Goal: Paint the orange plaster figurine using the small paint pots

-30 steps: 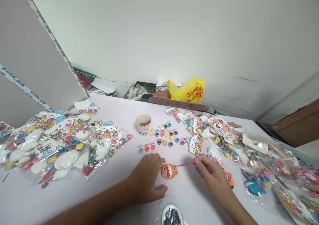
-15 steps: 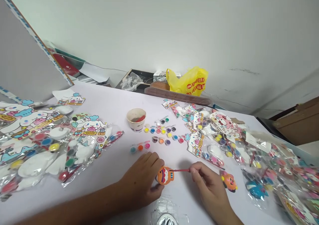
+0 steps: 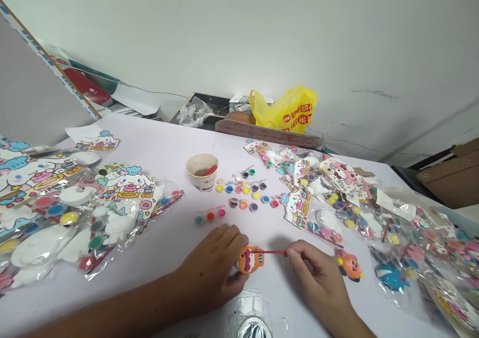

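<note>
You have a paper cup [image 3: 202, 171] at the frame's centre, loose paint pots [image 3: 245, 197] right of it, a yellow bag [image 3: 286, 109] above, and packaged kits [image 3: 75, 213] at left.

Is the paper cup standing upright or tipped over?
Upright: the paper cup stands on its base on the table, rim upward, a red thing inside.

- Left hand [image 3: 215, 268] lies palm down, fingers pointing to 1 o'clock, thumb and fingertips closed in a grip.
- Left forearm runs off toward 8 o'clock.
- Right hand [image 3: 316, 273] pinches, fingers curled, knuckles toward 11 o'clock; its forearm leaves toward 5 o'clock.
</note>
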Demonstrator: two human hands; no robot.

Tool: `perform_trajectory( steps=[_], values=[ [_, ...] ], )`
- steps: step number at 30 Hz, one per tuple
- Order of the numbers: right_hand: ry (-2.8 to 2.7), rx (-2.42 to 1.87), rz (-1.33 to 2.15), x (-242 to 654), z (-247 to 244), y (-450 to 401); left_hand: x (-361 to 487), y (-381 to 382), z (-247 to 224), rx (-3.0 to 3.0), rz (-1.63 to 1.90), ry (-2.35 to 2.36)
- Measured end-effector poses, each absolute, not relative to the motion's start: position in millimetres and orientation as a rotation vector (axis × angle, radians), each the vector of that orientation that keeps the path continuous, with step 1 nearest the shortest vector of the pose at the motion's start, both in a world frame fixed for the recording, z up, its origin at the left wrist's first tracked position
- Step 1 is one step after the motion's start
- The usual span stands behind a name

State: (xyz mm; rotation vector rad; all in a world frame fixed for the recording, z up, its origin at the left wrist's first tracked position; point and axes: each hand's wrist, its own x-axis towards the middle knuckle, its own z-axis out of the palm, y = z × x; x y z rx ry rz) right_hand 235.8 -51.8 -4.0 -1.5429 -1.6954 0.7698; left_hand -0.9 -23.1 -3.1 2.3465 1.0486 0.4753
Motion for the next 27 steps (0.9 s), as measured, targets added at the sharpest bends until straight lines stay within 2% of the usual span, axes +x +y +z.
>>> perform_trajectory(
  steps=[27],
  values=[
    [-1.743, -1.552, 0.630, 226.3, 2.1, -53.0, -0.6, -22.1, -3.2, 2.358, 0.452, 1.040]
  ],
)
